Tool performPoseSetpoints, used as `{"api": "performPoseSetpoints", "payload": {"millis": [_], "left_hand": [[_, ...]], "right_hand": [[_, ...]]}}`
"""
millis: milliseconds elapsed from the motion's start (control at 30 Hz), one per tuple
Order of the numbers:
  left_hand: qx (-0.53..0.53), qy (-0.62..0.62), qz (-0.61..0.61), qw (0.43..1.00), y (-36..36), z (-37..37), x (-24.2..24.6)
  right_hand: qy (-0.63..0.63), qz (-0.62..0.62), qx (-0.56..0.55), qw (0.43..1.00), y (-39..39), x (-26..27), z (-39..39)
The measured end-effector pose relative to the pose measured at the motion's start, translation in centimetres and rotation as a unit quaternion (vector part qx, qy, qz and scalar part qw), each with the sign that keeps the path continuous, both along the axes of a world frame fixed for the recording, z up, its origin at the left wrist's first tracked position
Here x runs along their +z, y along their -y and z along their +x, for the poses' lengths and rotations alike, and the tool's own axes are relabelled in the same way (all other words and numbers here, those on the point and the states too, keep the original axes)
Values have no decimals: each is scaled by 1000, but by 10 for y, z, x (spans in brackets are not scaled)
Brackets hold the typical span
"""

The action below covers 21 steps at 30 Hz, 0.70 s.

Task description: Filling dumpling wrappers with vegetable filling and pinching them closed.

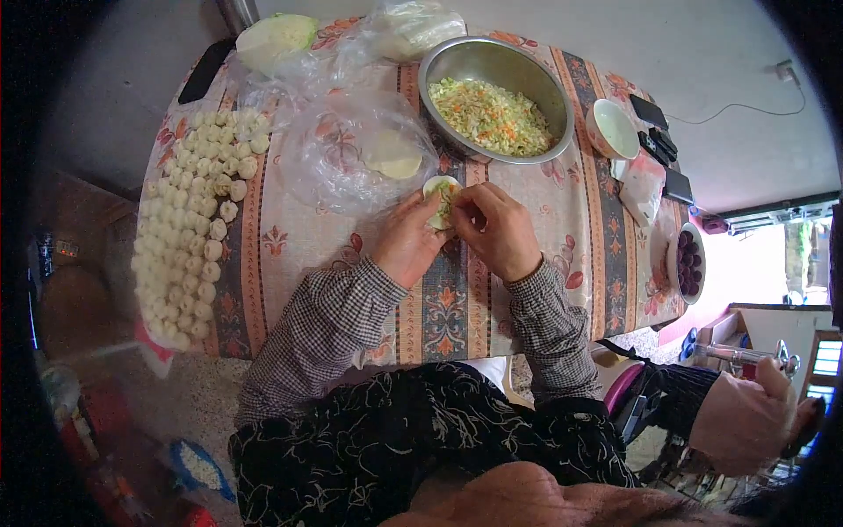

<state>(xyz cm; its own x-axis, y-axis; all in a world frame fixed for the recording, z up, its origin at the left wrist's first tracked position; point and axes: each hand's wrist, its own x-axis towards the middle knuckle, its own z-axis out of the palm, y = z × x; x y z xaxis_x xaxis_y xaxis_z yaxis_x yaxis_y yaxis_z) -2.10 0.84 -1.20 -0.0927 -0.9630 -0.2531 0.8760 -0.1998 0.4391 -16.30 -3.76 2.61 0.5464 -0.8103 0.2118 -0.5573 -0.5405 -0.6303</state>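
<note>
My left hand cradles a round dough wrapper with chopped vegetable filling on it. The thumb and fingers of my right hand pinch at the wrapper's right edge; the exact contact is partly hidden. Just beyond my left hand, a clear plastic bag lies over a small stack of pale wrappers. A large steel bowl of shredded cabbage and carrot stands past my right hand. Rows of shaped dumplings cover the table's left side.
Half a cabbage sits at the back left near a dark flat object. To the right are a white bowl, phone-like devices, a plastic packet and a bowl of dark purple pieces. Another person's arm shows at lower right.
</note>
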Motion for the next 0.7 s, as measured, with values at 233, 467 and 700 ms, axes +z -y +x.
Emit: {"api": "performPoseSetpoints", "payload": {"millis": [233,467,700], "left_hand": [[-11,-9,-7,1000,2,4,-5],[-21,19,16,999,1,2,-1],[-47,7,-5,999,3,2,-9]], "right_hand": [[130,61,-7,990,3,11,-5],[284,64,-89,953,33,30,-16],[159,-36,-129,978,71,37,-15]]}}
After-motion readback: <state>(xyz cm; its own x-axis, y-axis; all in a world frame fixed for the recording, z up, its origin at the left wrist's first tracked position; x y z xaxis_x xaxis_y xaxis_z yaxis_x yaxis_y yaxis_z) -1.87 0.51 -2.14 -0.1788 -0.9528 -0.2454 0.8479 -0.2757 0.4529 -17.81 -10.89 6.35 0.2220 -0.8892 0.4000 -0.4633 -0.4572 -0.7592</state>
